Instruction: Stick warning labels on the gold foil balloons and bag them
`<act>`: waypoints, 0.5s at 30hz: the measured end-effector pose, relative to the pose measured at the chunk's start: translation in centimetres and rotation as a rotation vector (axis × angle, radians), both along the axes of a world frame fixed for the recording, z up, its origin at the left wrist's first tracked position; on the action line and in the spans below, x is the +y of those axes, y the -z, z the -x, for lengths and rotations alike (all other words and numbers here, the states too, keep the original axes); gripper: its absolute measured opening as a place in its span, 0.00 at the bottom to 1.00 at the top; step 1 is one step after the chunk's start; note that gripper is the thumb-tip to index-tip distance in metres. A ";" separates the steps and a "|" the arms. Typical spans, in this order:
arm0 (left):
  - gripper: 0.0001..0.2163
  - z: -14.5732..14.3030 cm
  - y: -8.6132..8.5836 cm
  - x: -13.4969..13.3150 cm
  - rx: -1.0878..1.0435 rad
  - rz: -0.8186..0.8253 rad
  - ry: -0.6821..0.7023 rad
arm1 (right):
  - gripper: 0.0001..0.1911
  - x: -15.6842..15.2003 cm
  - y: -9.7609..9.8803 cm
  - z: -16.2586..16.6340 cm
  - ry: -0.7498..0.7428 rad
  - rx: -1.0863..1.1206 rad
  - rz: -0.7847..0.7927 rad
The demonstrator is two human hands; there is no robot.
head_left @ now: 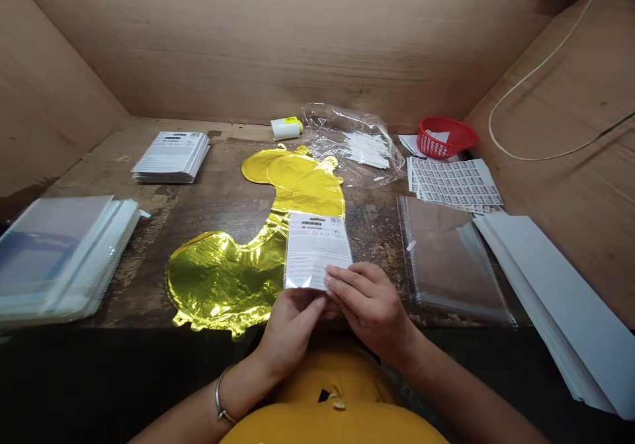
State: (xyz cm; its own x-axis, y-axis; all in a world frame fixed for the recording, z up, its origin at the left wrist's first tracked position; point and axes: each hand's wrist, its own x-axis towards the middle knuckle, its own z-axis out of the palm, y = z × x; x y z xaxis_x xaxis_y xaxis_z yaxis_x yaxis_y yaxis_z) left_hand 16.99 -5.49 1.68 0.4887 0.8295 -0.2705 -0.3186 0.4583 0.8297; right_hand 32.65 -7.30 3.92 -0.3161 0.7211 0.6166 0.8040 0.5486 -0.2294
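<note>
A small clear packet with a white printed card (315, 251) is held at its near edge by both hands, just above the table's front edge. My left hand (294, 323) pinches it from below, fingers closed. My right hand (368, 300) grips the same edge from the right, fingers curled over it. Under and behind the packet lie flat gold foil balloons (233, 272), one large one at the front and others farther back.
A pile of clear sleeves (59, 259) lies at the left, a stack of printed cards (171, 156) at the back left. Clear bags (446, 259), white sheets (560, 292), label sheets (454, 180), a red basket (445, 137), a bag of white sticks (364, 146) and a glue stick (286, 127) lie to the right and back.
</note>
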 end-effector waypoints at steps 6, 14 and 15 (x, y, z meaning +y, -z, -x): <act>0.10 0.5 0.3 -0.1 0.006 -0.023 -0.039 | 0.17 -0.6 -0.2 -0.6 0.065 0.095 0.112; 0.11 0.7 0.2 -0.3 0.036 -0.079 -0.054 | 0.25 -0.2 -0.2 -1.6 -0.019 0.986 0.930; 0.12 0.5 0.3 -0.2 0.038 -0.077 -0.052 | 0.22 -0.1 -0.1 -1.2 -0.029 1.026 0.957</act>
